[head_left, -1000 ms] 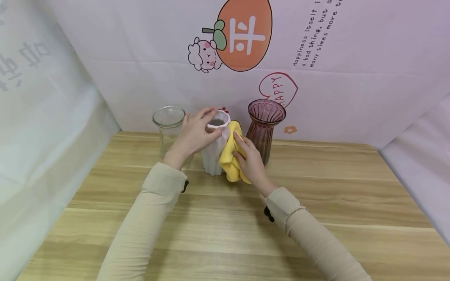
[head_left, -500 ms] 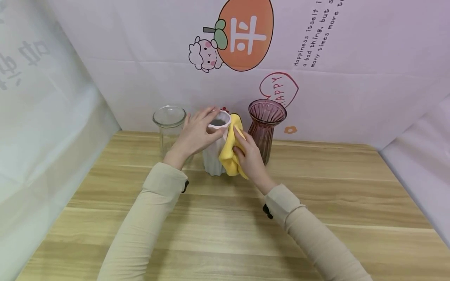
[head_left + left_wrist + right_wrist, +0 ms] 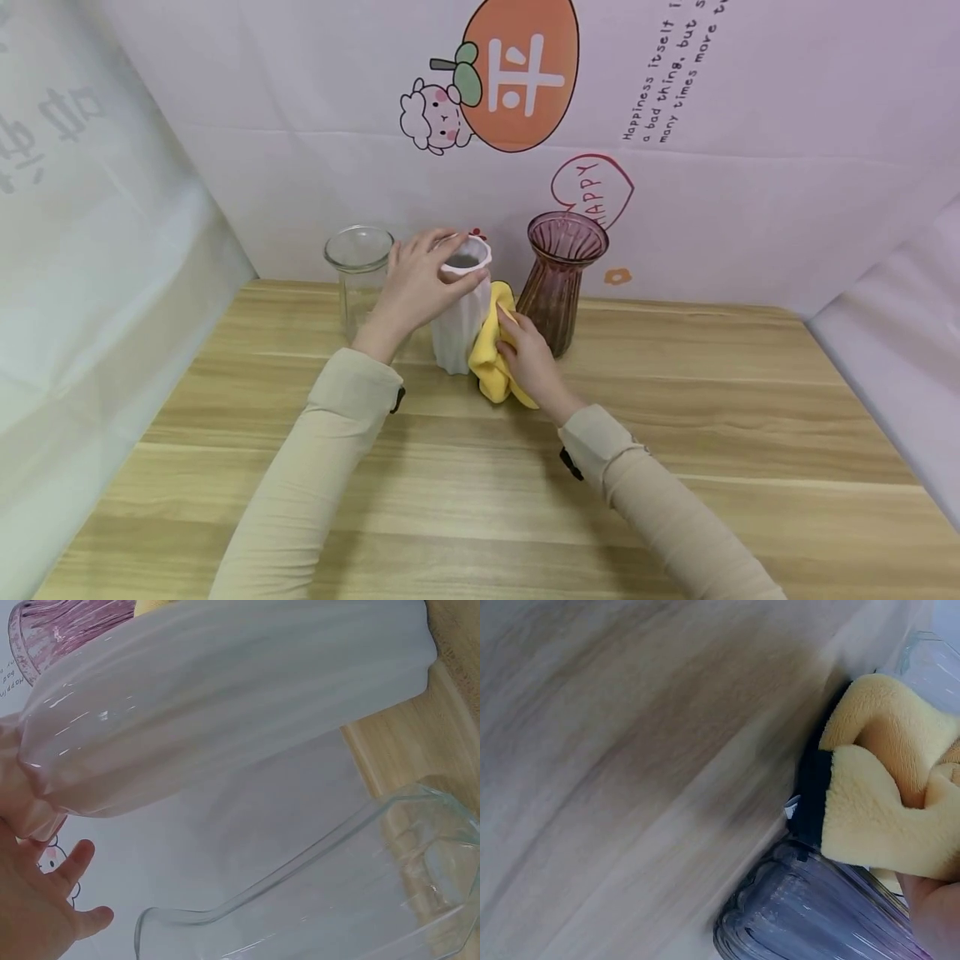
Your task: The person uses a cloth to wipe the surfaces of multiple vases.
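Observation:
A white fluted vase (image 3: 457, 329) stands upright on the table. My left hand (image 3: 422, 279) grips its rim from the left; in the left wrist view, two of that hand's fingers (image 3: 73, 866) stick out away from the vase (image 3: 225, 697). My right hand (image 3: 531, 360) holds a bunched yellow cloth (image 3: 489, 362) against the vase's lower right side. In the right wrist view, the cloth (image 3: 885, 817) shows a dark edge band and hangs close over the tabletop. Most of the right hand is out of that view.
A clear glass vase (image 3: 360, 271) stands left of the white one, partly behind my left hand. Right of the cloth is a purple ribbed glass vase (image 3: 557, 304). A printed white backdrop (image 3: 300, 167) rises behind the wooden table (image 3: 450, 500).
The right hand and cloth went up along the white vase's side, then came down, now lower than in both earlier frames. The left hand has stayed on the rim.

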`<state>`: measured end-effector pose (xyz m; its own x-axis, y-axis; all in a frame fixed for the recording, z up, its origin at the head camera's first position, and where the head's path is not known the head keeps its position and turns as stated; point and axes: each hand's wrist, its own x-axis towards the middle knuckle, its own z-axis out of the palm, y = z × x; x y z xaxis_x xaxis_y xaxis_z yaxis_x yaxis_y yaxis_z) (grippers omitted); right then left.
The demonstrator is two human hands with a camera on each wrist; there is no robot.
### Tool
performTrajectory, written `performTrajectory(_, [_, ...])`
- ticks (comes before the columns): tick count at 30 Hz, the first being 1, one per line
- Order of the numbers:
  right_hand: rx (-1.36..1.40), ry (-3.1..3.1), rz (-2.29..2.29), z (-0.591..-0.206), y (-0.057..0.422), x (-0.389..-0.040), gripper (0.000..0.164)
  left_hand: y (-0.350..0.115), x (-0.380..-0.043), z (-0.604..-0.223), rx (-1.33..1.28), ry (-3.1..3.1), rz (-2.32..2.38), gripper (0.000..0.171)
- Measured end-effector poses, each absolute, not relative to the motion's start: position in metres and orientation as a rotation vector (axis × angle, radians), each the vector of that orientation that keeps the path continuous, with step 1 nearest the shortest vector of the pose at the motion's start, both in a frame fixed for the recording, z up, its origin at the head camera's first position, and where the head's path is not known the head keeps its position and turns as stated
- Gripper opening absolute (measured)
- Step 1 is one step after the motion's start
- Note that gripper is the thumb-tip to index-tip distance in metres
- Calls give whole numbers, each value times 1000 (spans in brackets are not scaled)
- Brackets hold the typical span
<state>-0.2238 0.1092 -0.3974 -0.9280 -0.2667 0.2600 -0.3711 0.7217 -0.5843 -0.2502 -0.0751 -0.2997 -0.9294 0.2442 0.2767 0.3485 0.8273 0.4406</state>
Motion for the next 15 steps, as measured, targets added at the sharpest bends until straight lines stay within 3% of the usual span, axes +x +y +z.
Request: performTrajectory(15, [586,-2408,1111,-363,104,-224,55,-77,-251,-294,-517,-2833,-810,62])
